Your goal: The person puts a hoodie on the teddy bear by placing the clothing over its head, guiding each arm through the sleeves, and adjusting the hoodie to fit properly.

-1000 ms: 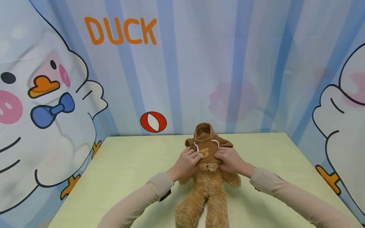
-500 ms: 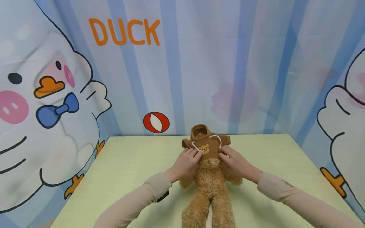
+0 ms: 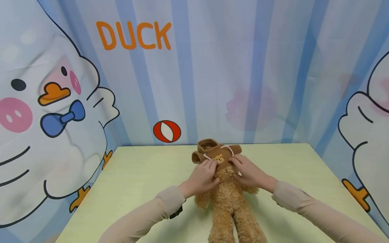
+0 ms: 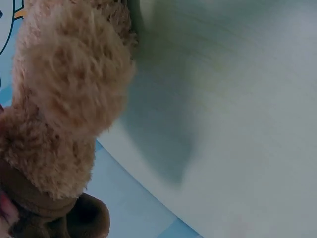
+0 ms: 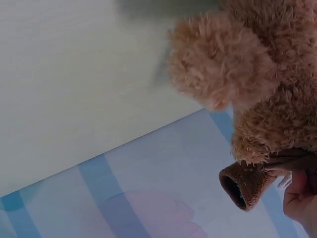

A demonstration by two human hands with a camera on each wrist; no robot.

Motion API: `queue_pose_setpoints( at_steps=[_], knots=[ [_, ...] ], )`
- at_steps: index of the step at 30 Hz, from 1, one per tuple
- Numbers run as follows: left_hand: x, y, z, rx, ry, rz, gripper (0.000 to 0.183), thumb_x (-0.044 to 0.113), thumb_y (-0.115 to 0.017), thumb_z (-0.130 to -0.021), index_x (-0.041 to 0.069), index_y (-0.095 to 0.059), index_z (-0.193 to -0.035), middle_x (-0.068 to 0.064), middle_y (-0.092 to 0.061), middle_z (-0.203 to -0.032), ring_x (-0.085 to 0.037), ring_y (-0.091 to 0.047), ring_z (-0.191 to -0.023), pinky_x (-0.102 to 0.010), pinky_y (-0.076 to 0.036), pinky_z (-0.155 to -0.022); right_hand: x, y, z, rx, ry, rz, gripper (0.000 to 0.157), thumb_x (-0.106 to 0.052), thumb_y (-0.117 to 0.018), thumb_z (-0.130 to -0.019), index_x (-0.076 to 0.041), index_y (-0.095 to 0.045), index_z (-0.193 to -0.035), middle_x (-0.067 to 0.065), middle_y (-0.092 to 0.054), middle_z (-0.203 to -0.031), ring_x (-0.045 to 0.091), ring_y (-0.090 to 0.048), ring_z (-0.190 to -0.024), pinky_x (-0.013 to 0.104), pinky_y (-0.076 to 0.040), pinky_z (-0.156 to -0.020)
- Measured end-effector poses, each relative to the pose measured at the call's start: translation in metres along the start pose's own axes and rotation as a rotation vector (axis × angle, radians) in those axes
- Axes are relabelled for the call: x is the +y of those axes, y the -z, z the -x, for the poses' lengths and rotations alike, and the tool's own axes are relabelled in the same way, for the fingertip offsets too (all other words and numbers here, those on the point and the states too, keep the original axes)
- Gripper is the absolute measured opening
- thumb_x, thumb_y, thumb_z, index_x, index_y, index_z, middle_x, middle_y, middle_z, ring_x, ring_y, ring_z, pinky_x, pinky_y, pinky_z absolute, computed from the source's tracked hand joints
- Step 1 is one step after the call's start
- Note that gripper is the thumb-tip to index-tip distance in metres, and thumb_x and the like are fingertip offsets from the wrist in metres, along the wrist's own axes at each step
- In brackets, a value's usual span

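A fluffy light-brown teddy bear (image 3: 228, 194) lies on its back on the table, legs toward me. A small brown hoodie (image 3: 223, 150) with white drawstrings and a bear-face patch covers the top of its head; the muzzle shows below the hem. The hood opening is at the far end, with nothing poking out. My left hand (image 3: 200, 179) has its fingers curled on the hem's left side, thumb down by the bear's face. On the hem's right side, my right hand (image 3: 250, 172) grips the fabric. In the right wrist view, a sleeve (image 5: 245, 186) hangs hollow beside my fingers (image 5: 299, 196).
The pale yellow-green table (image 3: 146, 175) ends just behind the hood. A blue striped backdrop (image 3: 212, 67) with duck drawings stands along its back and sides. The bear's arm (image 4: 79, 69) sticks out toward the left wrist camera.
The hood has dropped lower and shifted left. The bear's legs have swung to the right. Both thumbs have spread away from the fingers, which stay at the hoodie's hem.
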State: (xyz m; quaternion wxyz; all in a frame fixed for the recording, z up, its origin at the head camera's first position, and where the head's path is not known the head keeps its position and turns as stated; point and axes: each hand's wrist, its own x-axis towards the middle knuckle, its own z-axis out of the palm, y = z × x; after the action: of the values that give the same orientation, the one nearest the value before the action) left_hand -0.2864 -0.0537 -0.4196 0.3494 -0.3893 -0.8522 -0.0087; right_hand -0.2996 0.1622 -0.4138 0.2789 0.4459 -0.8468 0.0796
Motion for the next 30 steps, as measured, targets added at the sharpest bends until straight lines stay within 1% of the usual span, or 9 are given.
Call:
queue_pose_setpoints(
  at_steps=[4, 8, 11, 13, 16, 19, 25, 29, 30],
  knots=[
    [0.003, -0.002, -0.002, -0.056, 0.035, 0.009, 0.03, 0.028, -0.066, -0.074, 0.008, -0.053, -0.093, -0.003, -0.059, -0.09, -0.015, -0.054, -0.079, -0.027, -0.04, -0.066, -0.001, -0.001, -0.004, -0.041, -0.041, -0.05, 0.042, -0.007, -0.071, -0.069, 0.0, -0.052, -0.105, 0.008, -0.053, -0.096, 0.017, -0.052, -0.081, 0.031, -0.046, -0.071],
    [0.002, -0.004, -0.003, -0.096, 0.006, 0.011, 0.02, 0.022, -0.063, -0.08, 0.009, -0.052, -0.091, -0.002, -0.059, -0.087, -0.015, -0.054, -0.078, -0.028, -0.037, -0.064, -0.002, -0.007, -0.009, -0.011, -0.042, -0.089, 0.029, -0.004, -0.069, -0.07, -0.006, -0.051, -0.092, 0.003, -0.05, -0.085, 0.01, -0.047, -0.067, 0.024, -0.043, -0.059],
    [0.002, -0.005, -0.003, -0.086, -0.037, -0.018, 0.011, 0.02, -0.059, -0.085, 0.01, -0.054, -0.085, 0.0, -0.059, -0.078, -0.014, -0.055, -0.072, -0.026, -0.037, -0.059, -0.002, -0.013, -0.011, 0.075, 0.034, -0.032, 0.019, -0.001, -0.065, -0.073, -0.01, -0.049, -0.079, 0.0, -0.048, -0.074, 0.008, -0.041, -0.058, 0.022, -0.038, -0.054],
    [0.002, -0.006, -0.004, -0.068, -0.072, -0.048, 0.011, 0.02, -0.059, -0.086, 0.012, -0.054, -0.08, 0.002, -0.057, -0.072, -0.012, -0.054, -0.066, -0.023, -0.035, -0.055, -0.001, -0.018, -0.013, 0.145, 0.112, 0.013, 0.016, -0.005, -0.057, -0.081, -0.011, -0.047, -0.072, -0.001, -0.045, -0.065, 0.007, -0.035, -0.052, 0.021, -0.031, -0.051],
    [0.002, -0.01, -0.003, -0.031, -0.14, -0.13, 0.013, 0.023, -0.058, -0.086, 0.015, -0.054, -0.075, 0.005, -0.056, -0.067, -0.009, -0.052, -0.058, -0.02, -0.033, -0.049, 0.002, -0.027, -0.014, 0.237, 0.223, 0.046, 0.03, -0.015, -0.041, -0.093, -0.013, -0.043, -0.063, -0.003, -0.039, -0.054, 0.005, -0.026, -0.046, 0.018, -0.022, -0.049],
    [0.002, -0.016, 0.001, 0.001, -0.211, -0.18, 0.012, 0.023, -0.054, -0.088, 0.017, -0.056, -0.078, 0.006, -0.056, -0.068, -0.007, -0.051, -0.056, -0.019, -0.033, -0.046, 0.003, -0.035, -0.012, 0.282, 0.312, 0.094, 0.041, -0.021, -0.028, -0.097, -0.014, -0.043, -0.059, -0.004, -0.038, -0.049, 0.004, -0.024, -0.043, 0.018, -0.019, -0.048],
    [0.0, -0.017, 0.012, -0.024, -0.267, -0.08, 0.008, 0.02, -0.053, -0.089, 0.016, -0.056, -0.094, 0.003, -0.055, -0.085, -0.009, -0.053, -0.071, -0.022, -0.04, -0.06, 0.005, -0.035, 0.005, 0.17, 0.331, 0.164, 0.041, -0.024, -0.021, -0.099, -0.017, -0.054, -0.076, -0.001, -0.046, -0.071, 0.009, -0.032, -0.058, 0.023, -0.025, -0.057],
    [-0.003, -0.01, 0.011, -0.108, -0.183, 0.06, 0.033, 0.017, -0.057, -0.086, 0.005, -0.044, -0.114, -0.009, -0.044, -0.102, -0.011, -0.047, -0.071, -0.022, -0.04, -0.062, 0.006, -0.022, 0.011, 0.041, 0.247, 0.014, 0.037, -0.022, -0.019, -0.097, -0.016, -0.055, -0.094, 0.011, -0.046, -0.098, 0.009, -0.034, -0.064, 0.022, -0.029, -0.058],
    [-0.003, -0.009, 0.01, -0.131, -0.141, 0.107, 0.043, 0.017, -0.058, -0.086, 0.001, -0.039, -0.121, -0.013, -0.04, -0.108, -0.01, -0.047, -0.069, -0.021, -0.04, -0.061, 0.005, -0.019, 0.01, -0.021, 0.177, -0.087, 0.035, -0.024, -0.021, -0.096, -0.014, -0.053, -0.103, 0.008, -0.048, -0.097, 0.008, -0.036, -0.061, 0.021, -0.031, -0.056]
  ],
)
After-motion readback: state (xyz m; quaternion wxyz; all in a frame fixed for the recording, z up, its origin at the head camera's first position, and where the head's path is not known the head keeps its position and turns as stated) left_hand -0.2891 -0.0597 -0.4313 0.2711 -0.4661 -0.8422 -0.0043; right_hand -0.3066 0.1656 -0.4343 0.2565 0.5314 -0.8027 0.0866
